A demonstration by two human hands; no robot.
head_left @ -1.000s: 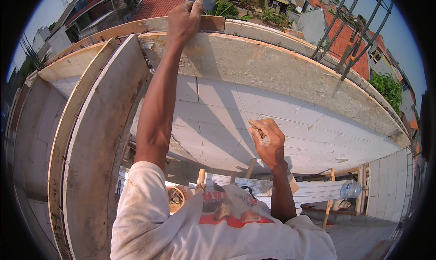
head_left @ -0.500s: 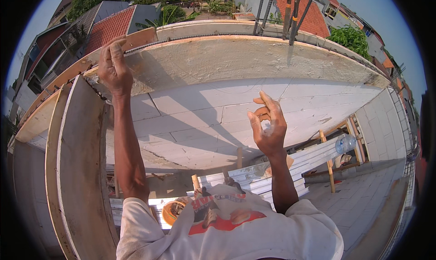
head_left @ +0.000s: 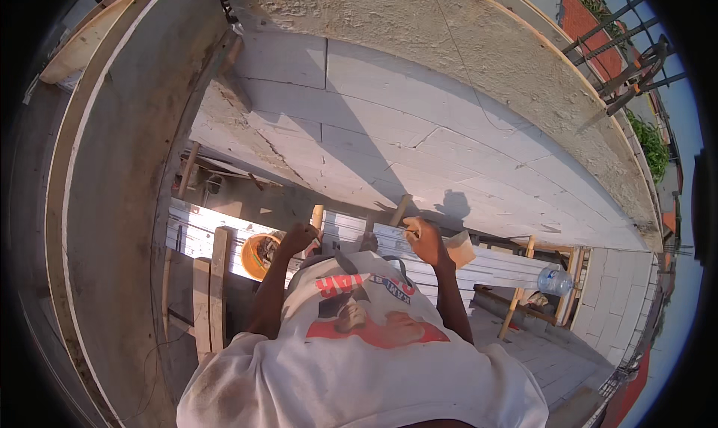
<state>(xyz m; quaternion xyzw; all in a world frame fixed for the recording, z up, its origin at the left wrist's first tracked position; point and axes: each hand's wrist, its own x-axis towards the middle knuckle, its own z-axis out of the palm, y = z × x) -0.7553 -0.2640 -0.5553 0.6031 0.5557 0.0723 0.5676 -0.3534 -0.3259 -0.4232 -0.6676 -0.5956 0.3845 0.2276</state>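
My left hand [head_left: 301,239] is low in front of my shirt, its fingers curled. It is near an orange bucket [head_left: 251,257] that has dark things in it. My right hand [head_left: 426,242] is at about the same height, fingers bent in with the thumb side toward the left hand. Whatever either hand may hold is too small to make out. Below the hands runs a platform of ribbed white metal sheets [head_left: 351,230]. A thin wire or string [head_left: 467,77] hangs across the rough concrete beam [head_left: 389,17] ahead, above a white block wall [head_left: 374,106].
On the left stands a tall concrete column form [head_left: 134,166] with a wooden edge. Steel rebar [head_left: 628,54] juts out at the upper right. A clear plastic water bottle [head_left: 554,280] sits at the platform's right end, near a wooden post [head_left: 517,308]. Planks [head_left: 219,278] rise beside the bucket.
Both hands have dropped from the beam and wall to chest level and come closer together. My left hand has let go of the beam's top edge. The view has tilted down and turned left.
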